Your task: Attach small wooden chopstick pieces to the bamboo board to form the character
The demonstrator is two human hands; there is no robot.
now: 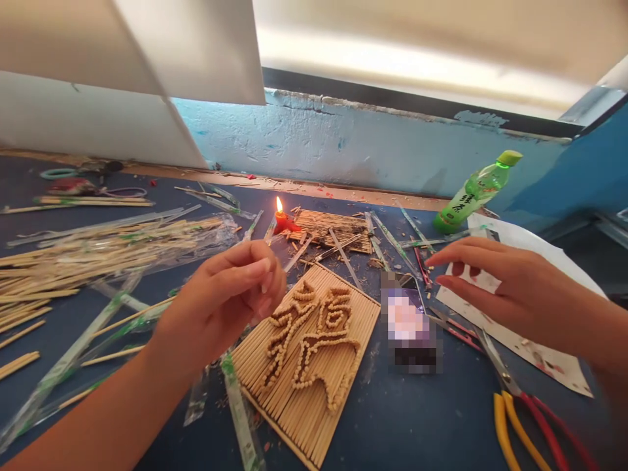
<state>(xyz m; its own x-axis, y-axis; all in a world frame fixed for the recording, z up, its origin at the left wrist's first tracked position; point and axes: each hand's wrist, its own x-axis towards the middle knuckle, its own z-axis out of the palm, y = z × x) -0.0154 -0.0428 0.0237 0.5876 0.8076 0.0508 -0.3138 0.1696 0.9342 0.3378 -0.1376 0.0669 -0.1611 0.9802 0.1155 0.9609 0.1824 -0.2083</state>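
Note:
My left hand (pixel 230 294) is above the left edge of a square bamboo-stick panel (pixel 314 438), its fingers curled together. Whatever they may hold is hidden. Raised lettering (pixel 326 356) made of many small beige pieces stands on the panel. My right hand (pixel 490 275) hovers over a white paper sheet (pixel 554 360), thumb and forefinger apart. A tiny pale bit shows by the forefinger's tip; I cannot tell whether it is held. Below that hand lie scissors (pixel 507 386) with yellow and red handles. A phone (pixel 409 320) lies between panel and paper, its screen blurred.
A lit red candle (pixel 284 222) burns behind the panel, beside a scorched stick mat (pixel 333 229). Bundles of bamboo sticks (pixel 112 248) and plastic wrappers (pixel 73 347) cover the left side. A green bottle (pixel 473 193) stands at the back right, near the blue wall (pixel 353 140).

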